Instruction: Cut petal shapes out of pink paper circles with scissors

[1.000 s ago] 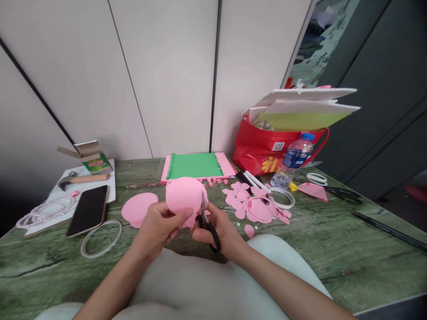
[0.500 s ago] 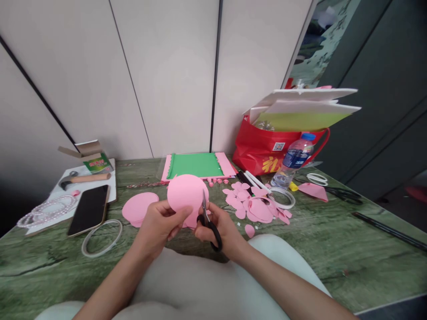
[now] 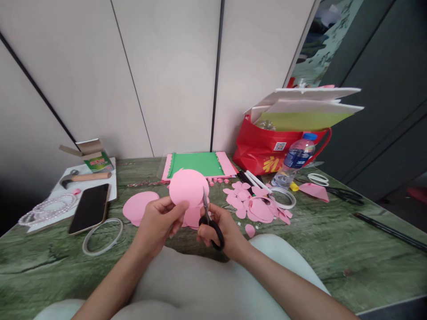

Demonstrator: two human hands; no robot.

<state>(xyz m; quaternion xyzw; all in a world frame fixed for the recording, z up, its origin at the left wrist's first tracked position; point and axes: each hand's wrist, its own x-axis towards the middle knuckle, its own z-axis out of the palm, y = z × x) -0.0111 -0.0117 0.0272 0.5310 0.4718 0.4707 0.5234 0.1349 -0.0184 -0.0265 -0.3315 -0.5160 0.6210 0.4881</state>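
- The left hand point(image 3: 163, 218) pinches the pink disc point(image 3: 187, 186) by its lower rim, thumb in front; this grip likely keeps most of the rim free of fingers.
- The right hand point(image 3: 227, 226) is closed round the black handles of the scissors point(image 3: 218, 235). The blades point up beside the disc's right rim; whether they touch it, I cannot tell.
- The disc stands raised near the middle of the bench point(image 3: 376, 262)'s near edge, facing the wearer, perhaps so its outline shows fully.
- Pink ovals point(image 3: 138, 208) lie stacked just left of the left hand, and pink scraps point(image 3: 260, 209) spread to the right of the right hand, both seemingly within easy reach.
- The phone point(image 3: 89, 209), hammer point(image 3: 93, 177) and beads point(image 3: 50, 208) sit toward the bench's left end, well apart from the blades.
- The disc looks thin, flat and matte, like card; the scraps include rounded, petal-like shapes.
- The beads are small, round and pearly; the hammer pairs a dark head with a pale wooden handle.
- The bench top is streaked green with a wood-like grain; the red bag point(image 3: 256, 146) by its far edge looks slightly glossy and creased.
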